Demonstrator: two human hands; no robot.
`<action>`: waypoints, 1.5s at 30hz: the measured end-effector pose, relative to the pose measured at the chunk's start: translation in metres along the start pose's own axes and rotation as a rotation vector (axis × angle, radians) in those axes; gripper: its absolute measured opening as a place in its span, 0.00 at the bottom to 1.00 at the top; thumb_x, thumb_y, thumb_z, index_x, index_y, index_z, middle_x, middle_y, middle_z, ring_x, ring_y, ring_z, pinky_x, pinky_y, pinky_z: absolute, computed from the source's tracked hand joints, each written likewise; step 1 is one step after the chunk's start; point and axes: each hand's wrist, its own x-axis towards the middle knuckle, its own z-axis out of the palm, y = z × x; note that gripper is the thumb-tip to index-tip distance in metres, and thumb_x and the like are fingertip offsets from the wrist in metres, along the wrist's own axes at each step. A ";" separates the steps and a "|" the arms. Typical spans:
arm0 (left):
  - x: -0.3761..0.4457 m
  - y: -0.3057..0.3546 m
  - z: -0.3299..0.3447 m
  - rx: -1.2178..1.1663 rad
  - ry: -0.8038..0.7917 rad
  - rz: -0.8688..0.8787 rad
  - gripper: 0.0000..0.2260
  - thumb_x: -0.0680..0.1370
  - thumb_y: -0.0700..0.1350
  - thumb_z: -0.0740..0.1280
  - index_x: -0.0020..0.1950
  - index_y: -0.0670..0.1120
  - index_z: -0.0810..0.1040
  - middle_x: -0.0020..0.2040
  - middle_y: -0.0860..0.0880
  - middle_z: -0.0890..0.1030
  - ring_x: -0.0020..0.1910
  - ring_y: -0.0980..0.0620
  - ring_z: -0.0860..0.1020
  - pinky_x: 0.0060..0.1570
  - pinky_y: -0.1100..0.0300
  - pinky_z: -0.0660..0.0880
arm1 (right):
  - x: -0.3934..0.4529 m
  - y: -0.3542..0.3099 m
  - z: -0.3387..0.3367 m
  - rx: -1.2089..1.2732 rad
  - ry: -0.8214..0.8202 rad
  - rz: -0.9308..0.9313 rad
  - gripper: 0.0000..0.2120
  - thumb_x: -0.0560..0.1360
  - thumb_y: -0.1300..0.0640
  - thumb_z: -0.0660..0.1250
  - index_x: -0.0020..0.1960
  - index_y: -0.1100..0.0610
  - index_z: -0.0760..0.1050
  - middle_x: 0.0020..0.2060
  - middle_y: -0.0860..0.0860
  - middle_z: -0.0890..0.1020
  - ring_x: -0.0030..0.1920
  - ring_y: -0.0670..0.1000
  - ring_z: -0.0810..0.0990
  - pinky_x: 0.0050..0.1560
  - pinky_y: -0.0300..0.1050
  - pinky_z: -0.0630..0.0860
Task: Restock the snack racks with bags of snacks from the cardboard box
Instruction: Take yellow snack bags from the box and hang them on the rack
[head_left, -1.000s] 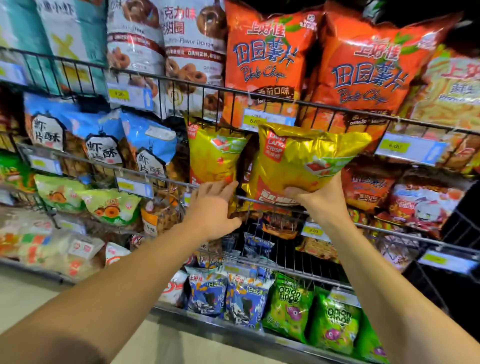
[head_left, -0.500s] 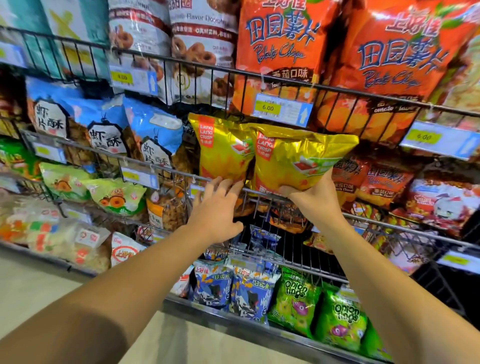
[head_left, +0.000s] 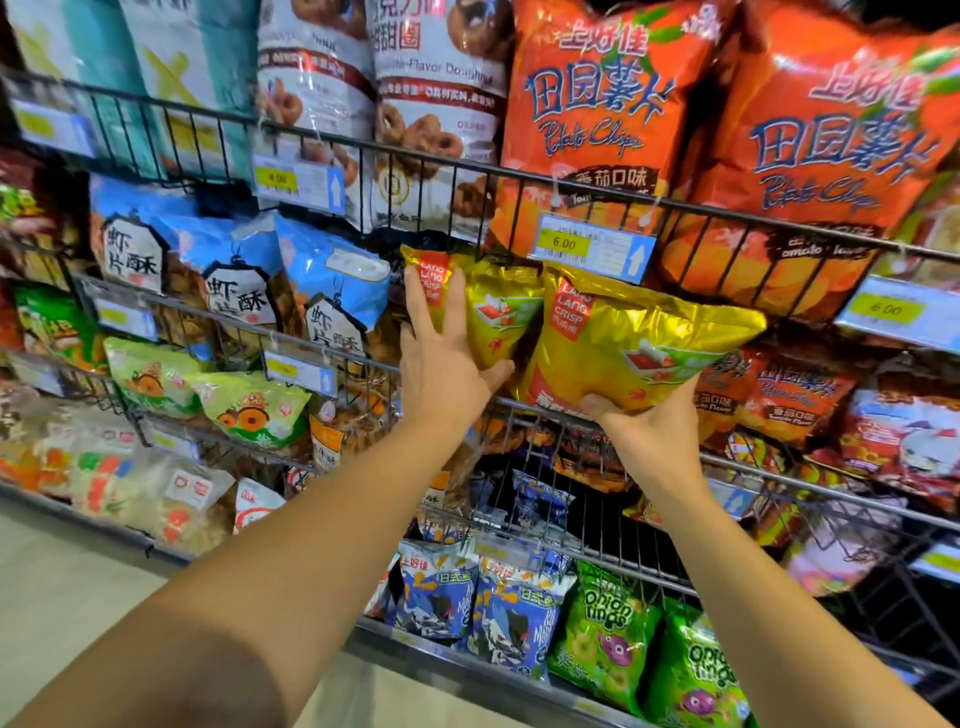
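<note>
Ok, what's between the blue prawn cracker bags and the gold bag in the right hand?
In the head view, a second gold crisp bag stands there, with the left hand flat against it.

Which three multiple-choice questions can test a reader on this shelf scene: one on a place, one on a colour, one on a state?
1. Where are the orange potato chip bags?
A. on the rack above the gold bags
B. on the floor
C. on the lowest shelf

2. What colour is the bag that the right hand holds?
A. blue
B. gold
C. white

3. How is the left hand?
A. closed in a fist
B. hanging idle
C. fingers straight, pressing the other gold bag

Answers: 1 A, they stand behind the upper wire rail; 2 B, shiny gold foil; 3 C, flat against the bag.
</note>
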 end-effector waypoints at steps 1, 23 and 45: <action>0.005 -0.001 0.003 -0.005 0.005 -0.008 0.52 0.71 0.55 0.77 0.79 0.63 0.41 0.78 0.54 0.29 0.76 0.34 0.58 0.67 0.37 0.69 | -0.001 0.000 0.000 -0.009 0.006 0.000 0.51 0.67 0.59 0.81 0.79 0.50 0.52 0.65 0.46 0.72 0.62 0.45 0.72 0.64 0.38 0.69; 0.021 -0.023 -0.028 -0.006 -0.049 0.092 0.47 0.72 0.51 0.76 0.81 0.58 0.48 0.81 0.52 0.37 0.73 0.42 0.67 0.52 0.52 0.76 | 0.008 -0.004 -0.003 -0.191 -0.173 -0.013 0.42 0.69 0.52 0.80 0.74 0.46 0.58 0.64 0.44 0.75 0.63 0.47 0.75 0.65 0.45 0.71; 0.007 -0.018 -0.033 0.339 -0.035 0.247 0.34 0.79 0.58 0.64 0.81 0.55 0.52 0.82 0.47 0.49 0.80 0.42 0.44 0.77 0.41 0.50 | 0.036 -0.020 0.018 -0.151 0.027 0.070 0.29 0.75 0.42 0.72 0.65 0.55 0.63 0.58 0.51 0.77 0.58 0.54 0.78 0.62 0.55 0.77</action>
